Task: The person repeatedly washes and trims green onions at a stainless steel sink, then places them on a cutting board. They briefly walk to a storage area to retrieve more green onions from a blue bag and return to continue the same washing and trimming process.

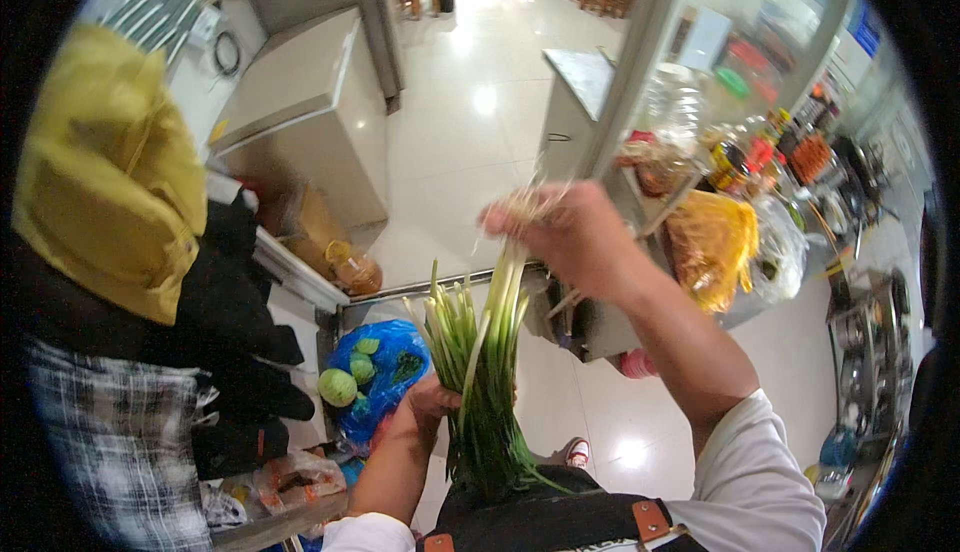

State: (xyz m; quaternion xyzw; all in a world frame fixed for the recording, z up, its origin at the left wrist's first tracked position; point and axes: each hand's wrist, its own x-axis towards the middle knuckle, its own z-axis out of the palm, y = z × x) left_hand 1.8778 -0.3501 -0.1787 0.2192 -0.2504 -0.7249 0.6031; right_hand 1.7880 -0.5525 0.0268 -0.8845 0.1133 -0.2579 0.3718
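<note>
A thick bunch of green onions (480, 379) stands upright before my apron, white ends up and dark green leaves down. Around its left side wraps my left hand (433, 396), gripping the bunch at mid-length; part of that hand is hidden behind the stalks. Higher up, my right hand (570, 233) pinches the pale root ends of several stalks that rise above the others. Those roots look stringy and blurred by motion. The black apron (517, 514) with brown leather tabs touches the lower leaves.
A blue plastic bag (379, 357) with round green vegetables (337, 388) lies left of the bunch. Yellow (111, 169) and checked clothes (112, 447) hang at far left. Right, a counter bears an orange plastic bag (712, 244) and bottles. A white chest (300, 117) stands ahead by the doorway.
</note>
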